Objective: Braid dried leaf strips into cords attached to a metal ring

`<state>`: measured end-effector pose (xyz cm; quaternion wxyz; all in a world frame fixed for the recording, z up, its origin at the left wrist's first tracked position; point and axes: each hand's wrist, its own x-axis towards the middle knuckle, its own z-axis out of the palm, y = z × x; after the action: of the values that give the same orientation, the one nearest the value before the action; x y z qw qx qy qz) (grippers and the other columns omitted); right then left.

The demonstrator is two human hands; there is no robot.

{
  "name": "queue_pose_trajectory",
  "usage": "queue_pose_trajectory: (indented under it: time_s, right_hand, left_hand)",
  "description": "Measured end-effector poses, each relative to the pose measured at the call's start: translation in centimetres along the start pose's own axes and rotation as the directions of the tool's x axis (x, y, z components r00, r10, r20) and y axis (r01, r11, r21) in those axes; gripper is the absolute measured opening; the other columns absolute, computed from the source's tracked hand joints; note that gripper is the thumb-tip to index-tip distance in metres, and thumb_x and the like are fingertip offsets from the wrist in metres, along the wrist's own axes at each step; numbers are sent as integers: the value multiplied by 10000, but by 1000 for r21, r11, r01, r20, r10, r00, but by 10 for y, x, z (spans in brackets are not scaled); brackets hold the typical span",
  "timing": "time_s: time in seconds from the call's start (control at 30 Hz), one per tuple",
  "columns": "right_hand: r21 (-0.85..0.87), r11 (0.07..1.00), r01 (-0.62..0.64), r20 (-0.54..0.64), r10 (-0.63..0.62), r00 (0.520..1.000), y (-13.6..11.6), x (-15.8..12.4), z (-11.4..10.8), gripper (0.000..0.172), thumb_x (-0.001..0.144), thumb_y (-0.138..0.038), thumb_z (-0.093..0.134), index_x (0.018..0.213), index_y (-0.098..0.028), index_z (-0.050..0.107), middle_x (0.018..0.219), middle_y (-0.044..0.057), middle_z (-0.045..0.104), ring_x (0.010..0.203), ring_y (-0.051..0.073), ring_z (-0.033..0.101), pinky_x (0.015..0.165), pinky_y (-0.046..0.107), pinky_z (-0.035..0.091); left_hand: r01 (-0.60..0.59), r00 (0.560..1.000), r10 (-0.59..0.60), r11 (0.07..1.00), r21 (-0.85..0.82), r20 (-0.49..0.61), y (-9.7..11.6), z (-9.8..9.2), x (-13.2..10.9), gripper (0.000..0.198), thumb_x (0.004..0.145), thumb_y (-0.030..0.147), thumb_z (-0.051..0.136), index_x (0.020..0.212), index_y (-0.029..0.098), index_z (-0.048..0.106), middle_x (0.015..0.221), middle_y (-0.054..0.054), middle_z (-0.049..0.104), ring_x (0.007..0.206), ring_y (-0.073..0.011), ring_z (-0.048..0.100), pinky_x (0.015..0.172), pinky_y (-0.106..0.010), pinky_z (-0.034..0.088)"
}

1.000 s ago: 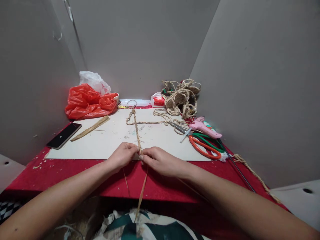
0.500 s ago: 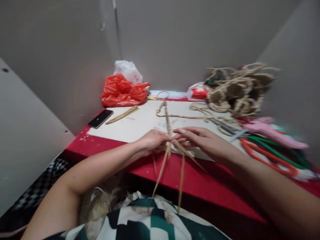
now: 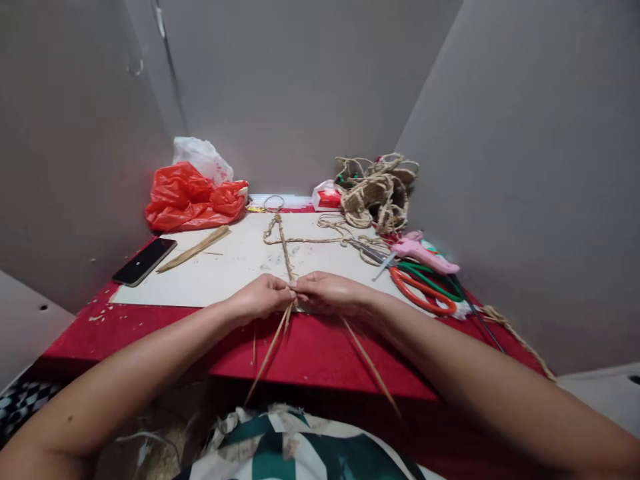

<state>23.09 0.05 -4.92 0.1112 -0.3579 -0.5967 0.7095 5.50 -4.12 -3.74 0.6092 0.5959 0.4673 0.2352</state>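
A thin braided straw cord (image 3: 285,249) runs over the white board toward the front edge, where both hands meet at its near end. My left hand (image 3: 265,295) pinches the straw strands. Close against it, my right hand (image 3: 323,292) has its fingers closed on the strands too. Loose straw strands (image 3: 270,357) hang below my left hand, and another strand (image 3: 370,365) slants down from under my right hand. The braid's far end lies near a thin ring (image 3: 274,202).
On the left are a phone (image 3: 145,262), a straw bundle (image 3: 194,249) and a red plastic bag (image 3: 193,199). Scissors with orange handles (image 3: 423,291), a pink-handled tool (image 3: 423,252) and a heap of braided rope (image 3: 377,193) are on the right.
The view has swung right. My right hand's fingers have closed in beside my left hand, and the strands below have shifted, one now slanting out beneath my right hand.
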Motion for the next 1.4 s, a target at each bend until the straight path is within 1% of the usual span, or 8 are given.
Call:
queue_pose_trajectory:
  time_s: [0.23,0.43,0.6,0.73,1.03,1.13,1.3,1.4]
  right_hand:
    - [199,980,-24,-36,32,999,1,0,5,356,733,-420,627,614,-172,401,420,-112,256,360,16,129,339,156,88]
    - [289,956,-56,-32,68,997,1,-1,6,383,713,-420,655,614,-173,380,433,-119,245,372,7,121,352,140,71]
    - [330,942,-53,-15,62,998,3,1,4,398,695,-427,682,618,-167,391,446,-112,269,377,2,125,357,138,62]
    - [324,944,-63,-12,70,997,3,1,4,419,708,-445,673,594,-168,380,433,-111,263,368,3,126,355,145,64]
    - [276,959,-63,5,64,998,3,1,2,437,718,-488,648,574,-172,383,395,-113,251,344,11,134,338,158,77]
    - [279,958,-63,7,64,998,2,0,3,431,728,-477,641,573,-173,376,394,-114,247,344,8,127,335,156,76]
    - [276,959,-66,1,69,998,0,0,3,421,717,-462,653,577,-166,389,412,-110,270,348,1,137,336,147,82]
    - [280,957,-75,6,77,997,0,0,3,426,722,-466,645,574,-172,374,404,-117,242,347,2,121,336,146,82]
  left_hand:
    - [99,993,-101,995,33,57,6,-21,-18,288,791,442,522,774,156,559,498,84,268,404,-52,171,395,-205,118]
    - [177,983,-183,936,304,-11,1,-78,-37,301,753,460,560,696,166,594,499,34,393,396,-68,272,400,-226,191]
    - [322,881,40,680,659,-472,11,-142,-25,200,723,346,554,782,184,654,606,-39,603,456,-138,480,479,-262,315]
    - [418,729,376,416,808,-571,20,-171,8,210,715,310,542,808,179,678,732,-82,666,642,-214,573,581,-286,340]
    - [566,760,252,199,800,-600,9,-190,56,200,707,297,560,793,164,682,902,-159,693,860,-294,615,674,-304,384]
    - [561,741,286,235,794,-608,14,-195,47,223,721,347,561,761,154,667,841,-157,682,812,-288,614,654,-302,385]
    - [370,653,336,640,673,-678,28,-212,19,260,682,330,589,889,179,633,667,-37,625,594,-172,548,558,-260,373]
    - [290,644,321,737,610,-694,28,-216,4,310,695,326,571,971,192,613,632,1,599,548,-137,512,538,-247,368]
